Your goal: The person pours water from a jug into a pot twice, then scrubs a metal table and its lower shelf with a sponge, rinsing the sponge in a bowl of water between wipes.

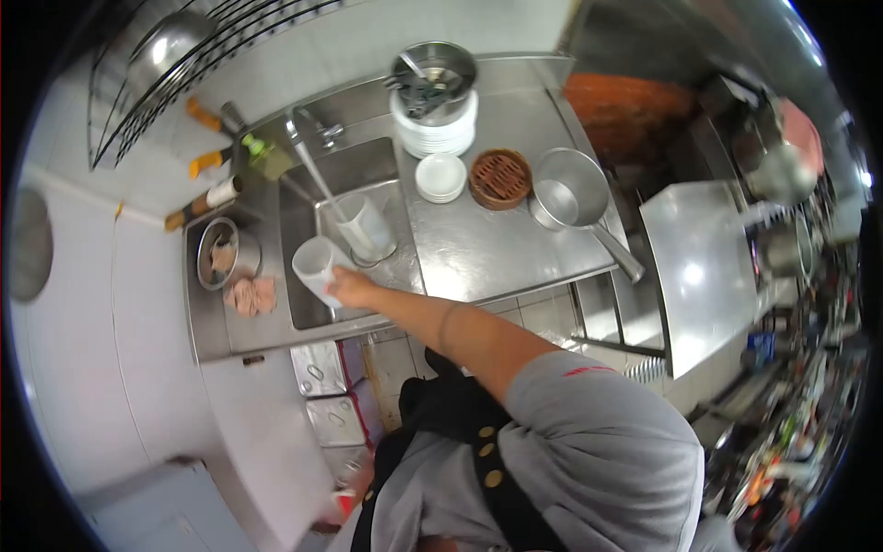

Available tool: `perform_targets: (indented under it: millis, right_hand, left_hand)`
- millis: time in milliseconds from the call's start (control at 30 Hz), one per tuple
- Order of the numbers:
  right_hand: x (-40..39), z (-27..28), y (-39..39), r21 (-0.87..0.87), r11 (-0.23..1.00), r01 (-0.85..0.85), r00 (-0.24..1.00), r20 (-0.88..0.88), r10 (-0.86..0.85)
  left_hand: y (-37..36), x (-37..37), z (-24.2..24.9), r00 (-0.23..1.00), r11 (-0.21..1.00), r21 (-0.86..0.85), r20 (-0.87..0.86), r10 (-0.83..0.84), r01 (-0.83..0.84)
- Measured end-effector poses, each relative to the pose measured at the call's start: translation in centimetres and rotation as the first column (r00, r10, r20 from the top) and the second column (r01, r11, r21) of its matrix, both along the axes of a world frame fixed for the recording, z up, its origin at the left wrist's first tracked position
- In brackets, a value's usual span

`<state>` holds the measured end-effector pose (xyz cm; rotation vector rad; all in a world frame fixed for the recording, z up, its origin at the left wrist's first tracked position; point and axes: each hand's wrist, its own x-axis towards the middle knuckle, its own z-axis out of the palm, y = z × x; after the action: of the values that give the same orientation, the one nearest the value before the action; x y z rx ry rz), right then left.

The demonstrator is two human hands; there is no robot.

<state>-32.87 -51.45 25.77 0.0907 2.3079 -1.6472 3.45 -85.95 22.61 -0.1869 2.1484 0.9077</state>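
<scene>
My right hand [349, 287] reaches over the front of the sink [303, 308], its fingers closed on a white cylindrical container [318, 263] that is tilted. Beside it in the basin stands a second, similar white container [366, 228], with the long tap spout [317, 170] reaching down to its mouth. Whether water is running is too blurred to tell. Left of the basin are a metal bowl [248, 253] with something pinkish inside and a crumpled pinkish cloth-like item [251, 296]. I cannot make out my left hand.
On the steel counter [478, 253] right of the sink are stacked white plates [434, 138] under a metal pot [451, 60], small white dishes [441, 177], a brown woven basket [500, 178] and a saucepan [570, 189]. A wire rack [184, 69] hangs upper left. Lidded containers [333, 421] stand below.
</scene>
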Motion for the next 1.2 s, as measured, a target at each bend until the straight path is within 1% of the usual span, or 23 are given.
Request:
perform_targets:
  millis: [67,167,233,300,367,400,467,500,533,567,600,633,700,767,833,867,1000,1033,1067,1100,1133,1167,1200]
  right_hand:
    - [-1.3,-3.7,-1.1,-0.006,1.000,-0.008,0.997,0.078,0.008]
    - [-0.9,-4.7,-1.3,0.128,0.979,-0.160,0.977,0.160,0.139]
    - [2.3,-1.7,0.9,0.037,0.997,-0.062,0.997,0.048,0.060]
    - [6.6,1.5,4.6,-0.121,0.993,-0.013,0.981,-0.192,-0.011]
    - [12.9,2.8,8.4,-0.083,0.991,0.103,0.943,-0.310,-0.124]
    - [16.9,2.8,10.5,0.017,0.986,0.168,0.946,-0.284,-0.156]
    - [26.5,1.7,14.6,0.250,0.921,0.298,0.950,-0.168,-0.262]
    - [32.0,0.5,15.8,0.417,0.814,0.404,0.911,-0.108,-0.397]
    - [37.2,2.5,16.5,0.554,0.742,0.378,0.877,0.042,-0.479]
    - [42.9,0.0,17.3,0.626,0.771,0.116,0.736,0.467,-0.490]
    - [47.7,-1.9,16.7,0.540,0.838,-0.074,0.585,0.704,-0.402]
    - [52.3,-2.7,15.5,0.412,0.908,-0.074,0.503,0.801,-0.323]
    - [59.7,-2.3,12.0,0.121,0.975,0.187,0.391,0.901,-0.187]
    - [63.5,-1.0,8.6,-0.068,0.837,0.544,0.361,0.919,-0.160]
    - [65.5,-0.2,6.8,-0.160,0.668,0.727,0.357,0.919,-0.168]
    - [65.8,-0.4,6.5,-0.174,0.625,0.761,0.365,0.911,-0.191]
    - [66.8,-5.0,8.8,-0.186,0.613,0.768,0.416,0.872,-0.257]
    - [67.0,-7.4,10.9,-0.016,0.819,0.573,0.508,0.792,-0.340]
    - [67.6,-10.2,12.6,0.198,0.915,0.351,0.604,0.698,-0.383]
    - [68.5,-11.5,13.8,0.426,0.895,0.129,0.693,0.607,-0.388]
    - [67.2,-2.6,16.7,0.428,0.738,0.521,0.648,0.364,-0.669]
    - [66.7,-1.6,19.5,0.477,0.837,0.269,0.597,0.600,-0.533]
    - [67.2,-1.1,21.0,0.528,0.767,0.364,0.610,0.488,-0.625]
  left_hand:
    - [-1.0,0.2,0.2,0.999,0.999,-0.052,0.050,0.014,-0.011]
    - [-2.1,-2.0,0.6,0.998,0.996,-0.083,0.059,-0.001,0.006]
    - [-2.6,-4.1,0.6,0.999,0.996,-0.085,0.040,-0.024,0.028]
    - [-2.6,-6.9,0.1,0.998,0.994,-0.086,0.020,-0.058,0.060]
    - [-2.1,-10.2,-0.8,0.992,0.989,-0.077,0.004,-0.125,0.125]
    - [-1.5,-12.1,-1.3,0.985,0.983,-0.070,-0.002,-0.172,0.172]
    - [0.7,-16.0,-2.5,0.961,0.960,-0.053,-0.003,-0.276,0.276]
    - [2.1,-17.7,-2.9,0.942,0.941,-0.047,-0.007,-0.335,0.334]
    - [3.5,-19.4,-3.5,0.923,0.922,-0.045,-0.016,-0.386,0.385]
    - [5.0,-21.0,-3.9,0.900,0.900,-0.043,-0.022,-0.435,0.434]
    - [6.7,-22.4,-4.3,0.875,0.875,-0.042,-0.033,-0.484,0.482]
    - [8.3,-23.6,-4.6,0.850,0.851,-0.043,-0.042,-0.525,0.524]
    - [11.8,-25.3,-5.0,0.792,0.794,-0.045,-0.055,-0.607,0.606]
    - [15.5,-26.4,-4.6,0.732,0.736,-0.044,-0.074,-0.677,0.676]
    - [19.7,-27.0,-4.0,0.671,0.676,-0.043,-0.094,-0.736,0.736]
    - [21.7,-27.0,-3.5,0.637,0.643,-0.043,-0.105,-0.764,0.765]
    - [29.3,-25.8,-0.9,0.522,0.534,-0.049,-0.148,-0.840,0.844]
    - [31.0,-25.3,-0.1,0.492,0.505,-0.053,-0.158,-0.856,0.861]
    - [32.7,-24.9,0.6,0.458,0.472,-0.054,-0.164,-0.874,0.880]
    - [34.2,-24.4,1.1,0.424,0.439,-0.060,-0.166,-0.890,0.897]
    - [35.9,-24.0,1.5,0.384,0.398,-0.061,-0.168,-0.908,0.915]
    - [37.6,-23.7,1.9,0.336,0.350,-0.060,-0.166,-0.927,0.935]
    - [39.3,-23.2,2.3,0.287,0.300,-0.066,-0.160,-0.944,0.952]
